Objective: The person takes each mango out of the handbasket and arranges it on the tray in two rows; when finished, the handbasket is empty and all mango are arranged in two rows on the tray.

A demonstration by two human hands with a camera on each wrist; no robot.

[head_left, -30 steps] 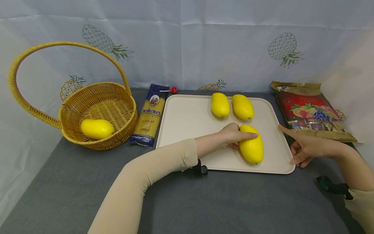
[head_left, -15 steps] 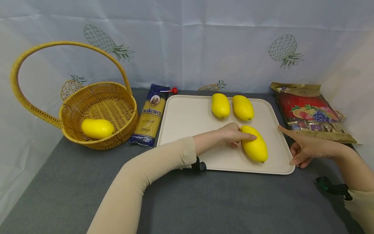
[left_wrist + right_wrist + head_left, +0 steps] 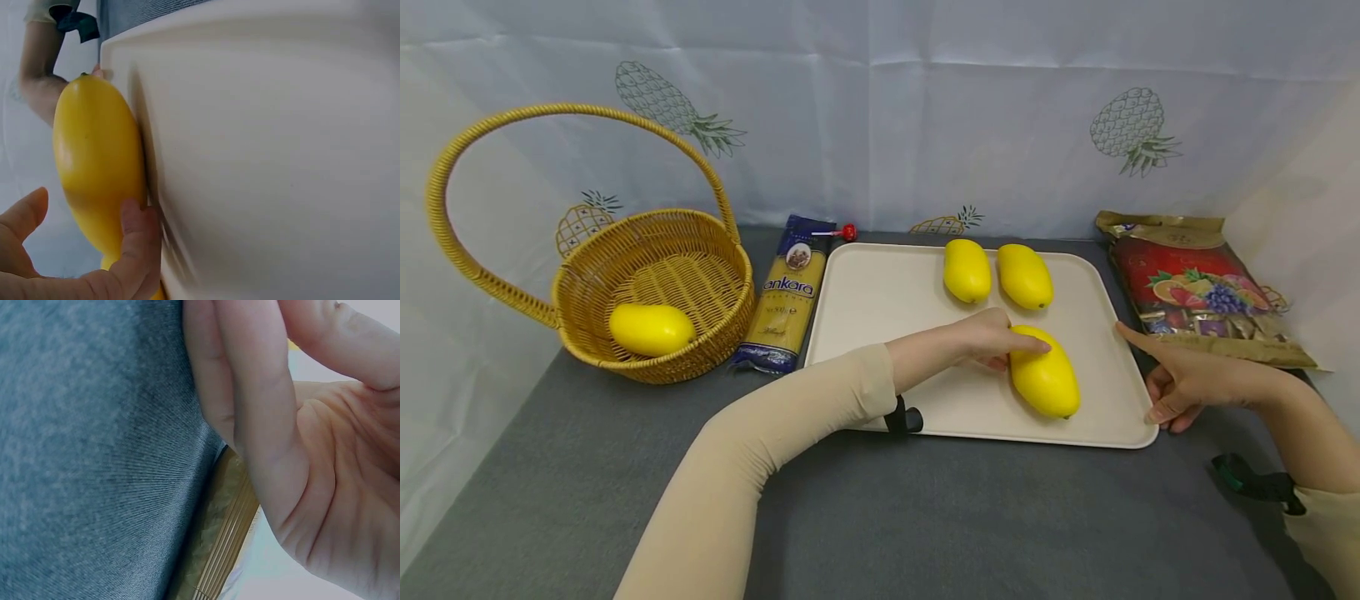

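Note:
A yellow mango lies on the beige tray, at the tip of my left hand. In the left wrist view, a finger touches the side of this mango near the tray, while the thumb stands a little off its upper surface. My right hand holds the near right corner of the tray, thumb at the rim and the index finger stretched along the edge. Its other fingers are curled in the right wrist view. Two more mangoes, one at the left and one at the right, lie farther back on the tray.
A wicker basket with a tall handle and one mango inside stands at the left. Between basket and tray lies a pasta packet, with a red lollipop by its top. A red-gold candy bag lies right of the tray.
The mango by my left hand first swung its near end to the right, then shifted slightly left along with the hand. My right hand stayed at the tray corner.

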